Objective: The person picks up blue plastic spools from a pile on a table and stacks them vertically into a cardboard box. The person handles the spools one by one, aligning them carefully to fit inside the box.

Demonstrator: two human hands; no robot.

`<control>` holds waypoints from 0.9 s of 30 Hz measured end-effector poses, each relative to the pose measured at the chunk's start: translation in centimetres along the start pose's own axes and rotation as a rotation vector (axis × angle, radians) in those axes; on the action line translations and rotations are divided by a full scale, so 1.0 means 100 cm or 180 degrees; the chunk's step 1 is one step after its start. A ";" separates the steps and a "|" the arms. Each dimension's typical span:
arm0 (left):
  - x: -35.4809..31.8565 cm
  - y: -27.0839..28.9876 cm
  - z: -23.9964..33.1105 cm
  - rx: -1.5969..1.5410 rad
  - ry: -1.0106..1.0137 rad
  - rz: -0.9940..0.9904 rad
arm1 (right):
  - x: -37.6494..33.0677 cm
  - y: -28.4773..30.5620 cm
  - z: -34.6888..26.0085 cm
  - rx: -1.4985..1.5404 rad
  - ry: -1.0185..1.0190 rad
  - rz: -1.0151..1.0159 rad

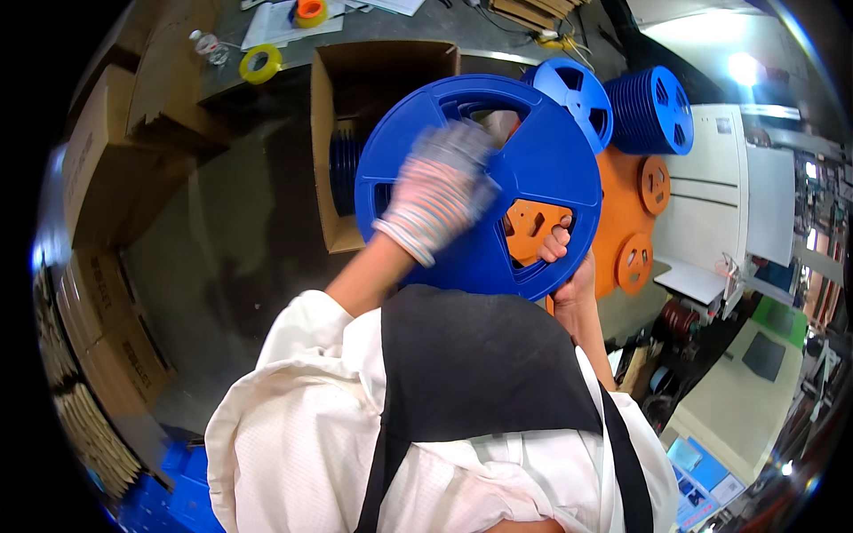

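Note:
A large blue plastic reel (pixel 546 164) with wide cut-outs is held up in front of my chest. My right hand (pixel 569 253), bare, grips its lower right rim, with fingertips coming through a cut-out. My left hand (pixel 444 178), in a grey and striped knit glove, is over the left part of the reel's face; motion blur smears its fingers, so I cannot tell how they are bent. Behind the reel stands an open cardboard box (pixel 322 151) with dark blue reels (pixel 343 173) on edge inside. An orange part (pixel 531 224) shows through the reel's lower right cut-out.
Blue reels (pixel 653 111) stand stacked at the back right, near orange reels (pixel 634 263). A grey worktable (pixel 382 27) at the back bears a yellow tape roll (pixel 260 64) and a plastic bottle (pixel 210 46). Cardboard cartons (pixel 102 169) line the left side, with blue crates (pixel 191 493) at lower left.

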State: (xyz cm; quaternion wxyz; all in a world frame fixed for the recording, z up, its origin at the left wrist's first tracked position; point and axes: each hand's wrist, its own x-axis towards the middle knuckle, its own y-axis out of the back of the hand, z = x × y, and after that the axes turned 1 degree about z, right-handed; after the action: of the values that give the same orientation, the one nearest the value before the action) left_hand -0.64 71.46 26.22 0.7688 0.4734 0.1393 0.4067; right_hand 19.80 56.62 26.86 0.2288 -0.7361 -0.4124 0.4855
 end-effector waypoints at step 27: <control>0.046 -0.058 -0.013 -0.1789 0.1651 -0.0701 | 0.058 -0.082 -0.010 -0.1444 0.0897 0.0548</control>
State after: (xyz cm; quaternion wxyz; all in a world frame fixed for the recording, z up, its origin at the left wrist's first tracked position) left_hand 4.31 74.44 21.39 0.8467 0.1085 0.2620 0.4503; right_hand 18.67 66.07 30.30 0.0711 -0.8611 -0.4106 0.2913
